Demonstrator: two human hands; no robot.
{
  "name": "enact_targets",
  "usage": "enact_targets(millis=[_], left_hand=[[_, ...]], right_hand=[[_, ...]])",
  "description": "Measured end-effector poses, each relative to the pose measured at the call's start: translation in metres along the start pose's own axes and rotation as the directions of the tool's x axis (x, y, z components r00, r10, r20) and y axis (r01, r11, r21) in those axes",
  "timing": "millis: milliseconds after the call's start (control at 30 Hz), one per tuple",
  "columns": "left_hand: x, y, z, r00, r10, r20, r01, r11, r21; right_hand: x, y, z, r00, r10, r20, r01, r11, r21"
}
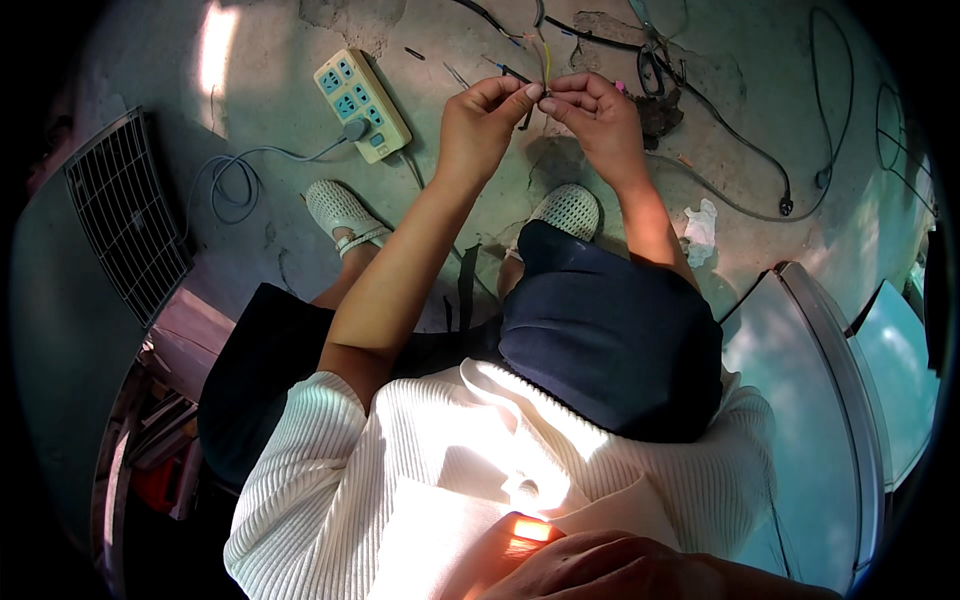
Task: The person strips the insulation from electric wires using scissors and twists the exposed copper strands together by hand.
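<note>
Pinching a cluster of thin electrical wires (548,65), one yellow, between thumb and fingertips of left hand (485,120) and right hand (605,125), clamped almost tip to tip at the far middle of the scene. Cannot tell which strand lies in which grip. Holding this above a concrete floor (290,95), with a dark clump (658,117) just right of right hand, loose black cable (725,125) farther right, and a cream power strip (385,118) to the left, taking a grey plug (355,129). Wearing perforated white shoes (335,205), nearer.

Gap between left hand (476,130) and power strip (376,122); cables (600,38) beyond right hand (608,125).
</note>
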State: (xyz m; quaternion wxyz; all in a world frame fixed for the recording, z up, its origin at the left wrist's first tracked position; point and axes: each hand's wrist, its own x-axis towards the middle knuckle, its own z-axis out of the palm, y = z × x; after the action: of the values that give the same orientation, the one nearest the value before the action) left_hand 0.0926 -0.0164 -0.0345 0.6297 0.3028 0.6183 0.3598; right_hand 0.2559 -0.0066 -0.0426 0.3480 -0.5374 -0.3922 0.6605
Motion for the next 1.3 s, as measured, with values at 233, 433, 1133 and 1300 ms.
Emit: enact_targets(millis=[233, 433, 1133, 1300], left_hand=[[0.000, -0.004, -0.002, 0.998, 0.050, 0.036, -0.050, 0.999, -0.011], [0.003, 0.009, -0.015, 0.994, 0.026, -0.104, -0.046, 0.980, -0.195], [0.088, -0.016, -0.029, 0.780, 0.605, 0.161, -0.490, 0.429, 0.759], [0.106, -0.009, -0.030, 0.805, 0.533, 0.262, -0.513, 0.401, 0.759]], right_hand=[[0.000, 0.001, -0.003, 0.999, 0.021, 0.048, -0.024, 0.997, 0.070], [0.001, 0.002, -0.005, 0.996, 0.015, 0.093, -0.019, 0.999, 0.042], [0.009, 0.013, -0.005, 0.999, 0.008, -0.035, -0.009, 0.999, -0.041], [0.042, 0.047, -0.011, 0.994, 0.042, -0.100, -0.045, 0.998, -0.034]])
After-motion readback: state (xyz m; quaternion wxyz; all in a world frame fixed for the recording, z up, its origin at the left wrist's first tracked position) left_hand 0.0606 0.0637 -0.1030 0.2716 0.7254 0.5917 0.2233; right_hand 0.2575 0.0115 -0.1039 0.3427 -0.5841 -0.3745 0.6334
